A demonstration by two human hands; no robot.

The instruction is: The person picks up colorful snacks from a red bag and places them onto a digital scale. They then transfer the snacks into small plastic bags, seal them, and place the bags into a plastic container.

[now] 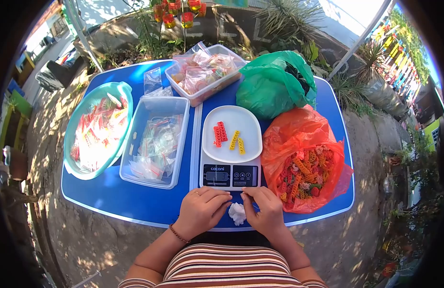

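1. Two red and two yellow ridged, pasta-like pieces (221,133) lie on the white pan of a digital kitchen scale (231,174), reds left, yellows right.
2. At the scale's front edge, the left hand (201,210) and right hand (266,209) are slightly apart, thumbs and fingers drawn in — whether they pinch anything thin, I cannot tell.
3. Crumpled white tissue (237,214) lies between them on the blue table (102,197).
4. The step looks like fine fingertip handling beside loaded scales; reaching the pieces would call for lifting the hands over the display.
5. Right of the scale, an open red bag (290,132) holds more pieces; a green bag (265,96) sits behind.
6. Leftward — a clear tub (179,165) of plastic packets, then a teal basin (71,162) of filled packets. Another packet-filled tub (217,90) stands behind.
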